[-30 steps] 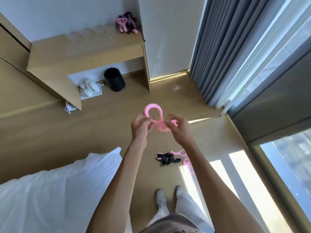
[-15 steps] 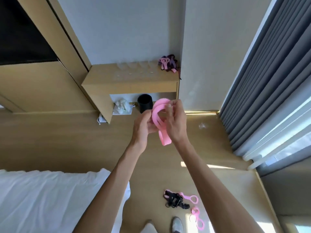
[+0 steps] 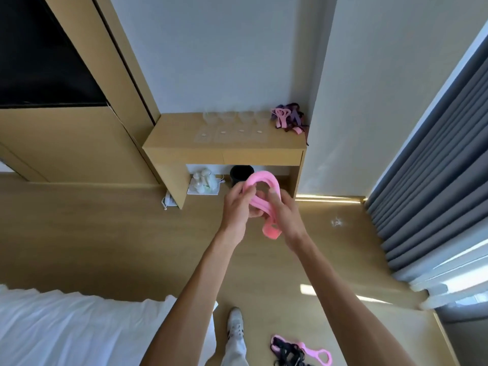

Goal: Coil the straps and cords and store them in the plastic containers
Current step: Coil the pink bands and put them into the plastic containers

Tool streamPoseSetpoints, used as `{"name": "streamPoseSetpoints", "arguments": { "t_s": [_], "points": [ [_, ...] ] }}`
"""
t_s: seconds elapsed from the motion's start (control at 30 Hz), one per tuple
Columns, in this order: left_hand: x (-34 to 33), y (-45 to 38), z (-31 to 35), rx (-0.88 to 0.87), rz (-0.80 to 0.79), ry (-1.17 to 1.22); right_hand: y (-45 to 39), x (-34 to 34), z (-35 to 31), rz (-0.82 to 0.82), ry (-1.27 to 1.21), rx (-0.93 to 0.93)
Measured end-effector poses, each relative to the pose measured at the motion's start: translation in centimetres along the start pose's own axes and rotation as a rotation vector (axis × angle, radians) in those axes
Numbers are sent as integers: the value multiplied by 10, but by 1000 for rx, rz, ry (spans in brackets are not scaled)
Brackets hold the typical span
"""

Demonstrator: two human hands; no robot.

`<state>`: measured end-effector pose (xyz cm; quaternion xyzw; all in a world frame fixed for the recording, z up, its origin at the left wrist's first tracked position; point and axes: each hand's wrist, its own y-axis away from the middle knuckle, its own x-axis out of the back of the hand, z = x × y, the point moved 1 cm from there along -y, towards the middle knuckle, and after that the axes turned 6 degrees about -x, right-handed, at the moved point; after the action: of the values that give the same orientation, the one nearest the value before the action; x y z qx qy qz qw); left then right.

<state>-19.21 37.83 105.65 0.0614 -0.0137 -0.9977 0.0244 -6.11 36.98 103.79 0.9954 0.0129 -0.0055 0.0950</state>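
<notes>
Two hands meet in the head view around a pink strap [image 3: 260, 192], held in the air above the wooden floor [image 3: 105, 247]. Left hand [image 3: 236, 207] has its grip curled round the doubled band, and right hand [image 3: 284, 212] pinches it from the other side; a loop hangs below them. More straps [image 3: 287, 118] lie heaped on the table [image 3: 184, 143] beside clear containers [image 3: 232, 117]. Pink and black cords [image 3: 295, 351] lie on the floor, near a white shoe [image 3: 235, 323].

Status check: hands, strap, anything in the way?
Left hand and right hand both grip the pink strap, partly coiled. Containers wait on the desk. Nothing blocking.
</notes>
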Motion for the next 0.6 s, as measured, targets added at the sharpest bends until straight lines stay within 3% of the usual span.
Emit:
{"name": "streamPoseSetpoints", "arguments": {
  "t_s": [0.07, 0.27, 0.4, 0.5, 0.6],
  "points": [
    [19, -46, -2, 19, -16, -15, -30, -18, 4, -135, -46, -73],
    [85, -163, -21, 65, -39, -330, -127, -78, 14, -64, 111, -232],
    [109, -222, -21, 105, -33, -284, -180, -110, 11, -34, 18, -257],
    [118, -269, -19, 48, -100, -244, -230, -118, 4, 44, -23, -193],
    [128, -323, -21, 14, -67, -249, -287, -120, -1, 20, 6, -175]
  ]
}}
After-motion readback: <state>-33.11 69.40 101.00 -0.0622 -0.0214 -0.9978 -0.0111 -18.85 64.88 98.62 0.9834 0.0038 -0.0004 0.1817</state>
